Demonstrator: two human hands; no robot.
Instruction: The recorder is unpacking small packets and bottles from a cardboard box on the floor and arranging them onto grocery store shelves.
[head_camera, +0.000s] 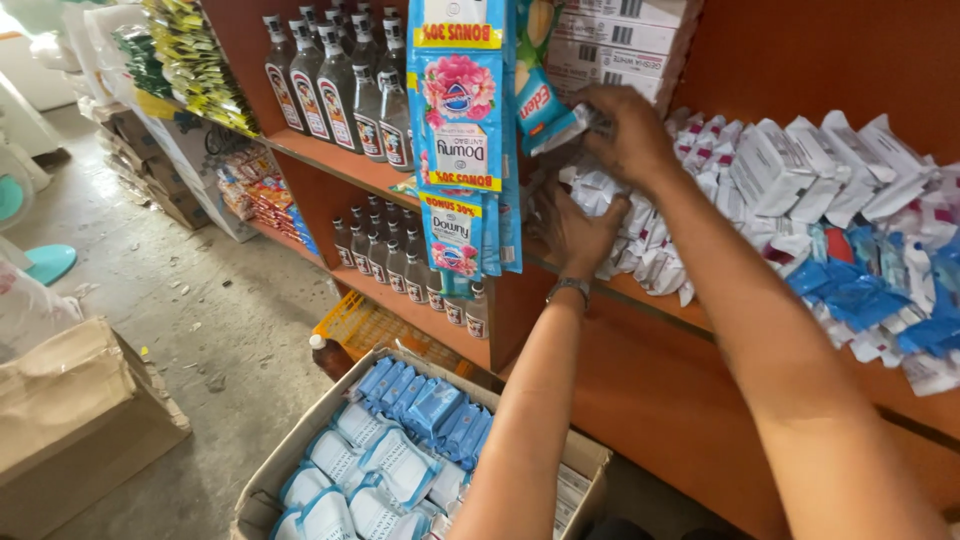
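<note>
Reaching into a wooden shelf (640, 300), the person works both hands among a heap of small white packets (640, 255). The right hand (625, 130) is up near the back of the shelf, fingers curled and closed round one white packet (598, 120), just below a stack of white boxes (615, 40). The left hand (570, 230), with a wristband (568, 288) at the wrist, lies lower, fingers spread and pressing flat against the packets at the front edge of the shelf. The white packets fill the left part of this compartment; further right they are stood on end in a loose row (830, 170), and blue packets (860, 290) lie mixed in below them.

Hanging strips of blue sachets (462, 130) with a pink flower picture cover the upright post just left of the hands. Left of that, dark bottles (335, 90) stand on an upper shelf, and smaller dark bottles (385, 260) on the shelf beneath. On the floor, under the arms, an open cardboard box (290, 450) holds blue and white packets (400, 450). A second, closed cardboard box (70, 420) sits at the left.
</note>
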